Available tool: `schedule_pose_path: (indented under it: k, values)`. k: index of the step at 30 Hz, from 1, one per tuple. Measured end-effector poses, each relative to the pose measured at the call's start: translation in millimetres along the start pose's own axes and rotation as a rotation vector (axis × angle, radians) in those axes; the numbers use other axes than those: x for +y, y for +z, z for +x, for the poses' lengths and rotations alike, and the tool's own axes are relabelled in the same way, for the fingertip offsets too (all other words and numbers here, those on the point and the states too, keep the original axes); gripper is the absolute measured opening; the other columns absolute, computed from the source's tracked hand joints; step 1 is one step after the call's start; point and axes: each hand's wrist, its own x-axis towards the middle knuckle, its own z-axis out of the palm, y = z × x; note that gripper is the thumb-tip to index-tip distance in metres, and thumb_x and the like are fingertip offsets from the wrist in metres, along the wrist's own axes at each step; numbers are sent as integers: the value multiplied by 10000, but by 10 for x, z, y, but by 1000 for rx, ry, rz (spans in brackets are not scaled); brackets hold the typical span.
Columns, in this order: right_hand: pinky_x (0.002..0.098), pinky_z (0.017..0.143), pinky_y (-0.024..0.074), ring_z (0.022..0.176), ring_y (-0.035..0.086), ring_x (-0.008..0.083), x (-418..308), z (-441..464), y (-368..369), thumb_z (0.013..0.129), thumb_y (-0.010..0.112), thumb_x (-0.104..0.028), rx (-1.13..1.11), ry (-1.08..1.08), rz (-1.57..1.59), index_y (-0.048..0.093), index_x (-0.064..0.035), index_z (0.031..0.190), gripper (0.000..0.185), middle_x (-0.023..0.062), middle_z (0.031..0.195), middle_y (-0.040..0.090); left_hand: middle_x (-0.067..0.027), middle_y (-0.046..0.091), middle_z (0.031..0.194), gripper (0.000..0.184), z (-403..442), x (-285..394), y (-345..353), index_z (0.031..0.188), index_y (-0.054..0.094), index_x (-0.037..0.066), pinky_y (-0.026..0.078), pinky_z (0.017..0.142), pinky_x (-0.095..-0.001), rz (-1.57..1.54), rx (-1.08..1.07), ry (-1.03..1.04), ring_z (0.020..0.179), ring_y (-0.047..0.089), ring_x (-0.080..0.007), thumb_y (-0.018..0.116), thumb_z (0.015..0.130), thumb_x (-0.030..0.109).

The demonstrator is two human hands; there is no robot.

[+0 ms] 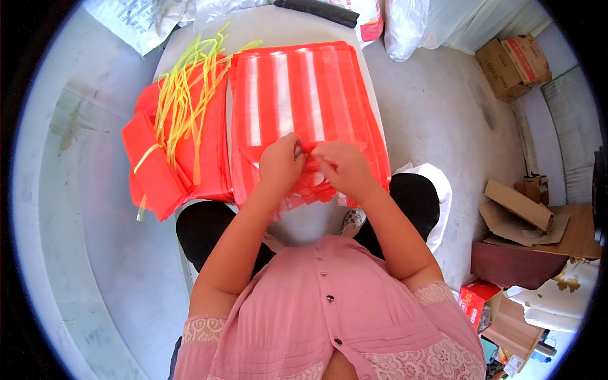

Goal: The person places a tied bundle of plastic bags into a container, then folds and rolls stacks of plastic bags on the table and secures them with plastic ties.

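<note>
While the striped bags (285, 95) lie piled on the bench's (250, 30) right side, the L hand (282, 166) pinches the top one's bunched near end; the R hand (345, 170) curls beside it, blurred, so can't tell if it's gripping. Step's prob. gathering that end; next move calls for a steady L hold w/ R working close. Yellow strips (183, 95) lie left, atop red sheets (212, 152).
</note>
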Motion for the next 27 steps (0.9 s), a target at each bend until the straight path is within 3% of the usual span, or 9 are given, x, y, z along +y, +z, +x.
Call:
schedule_pose_path:
  k: [2, 3, 7, 14, 20, 24, 27]
  values:
    - [456, 997, 529, 1133, 662, 361, 43, -37, 70, 909, 664, -85, -29, -144, -35, 700, -10, 1150, 256, 159, 1201, 706, -164, 687, 972, 109, 1, 55, 40, 892, 646, 34, 518, 749, -498, -15, 48, -111, 872, 658, -392, 707, 875, 122]
    - [455, 1005, 527, 1139, 662, 355, 73, -51, 104, 888, 676, -77, -45, -217, -53, 702, -8, 1144, 266, 157, 1206, 707, -159, 685, 999, 101, -3, 46, 49, 903, 654, 37, 524, 754, -493, -4, 69, -60, 881, 661, -390, 706, 878, 119]
    - [460, 1014, 523, 1158, 655, 356, 183, -30, 122, 863, 687, -73, -25, -163, -92, 701, -4, 1146, 292, 151, 1230, 706, -136, 678, 1102, 119, -45, -167, 58, 994, 696, 56, 547, 788, -462, -1, 77, 171, 927, 667, -370, 700, 887, 109]
    - [457, 1068, 475, 1244, 610, 344, 276, 32, 7, 835, 709, -75, -125, -191, -139, 684, 12, 1201, 378, 165, 1299, 680, -126, 664, 1229, 404, -150, -164, -166, 1228, 701, 55, 523, 962, -448, 216, -17, 476, 1125, 628, -345, 741, 830, 113]
    - [479, 1107, 428, 1271, 592, 328, 266, 91, -40, 821, 682, -59, -220, -169, -229, 638, -2, 1289, 473, 164, 1336, 661, -107, 663, 1266, 422, -66, -228, -226, 1232, 698, 64, 505, 993, -432, 390, -137, 506, 1143, 611, -322, 702, 811, 76]
    - [485, 1115, 427, 1283, 589, 320, 111, 101, -80, 835, 654, -34, -242, -139, -319, 625, -19, 1311, 477, 151, 1315, 670, -109, 677, 1247, 429, -27, -202, -253, 1232, 698, 60, 506, 991, -437, 339, -152, 474, 1131, 617, -319, 685, 804, 45]
    - [453, 1056, 458, 1203, 617, 312, 228, 82, 13, 810, 677, -76, -108, -280, -419, 619, -5, 1291, 490, 144, 1279, 672, -118, 686, 1229, 436, -12, -201, -293, 1233, 697, 55, 500, 1004, -440, 255, -166, 444, 1123, 625, -324, 674, 799, 27]
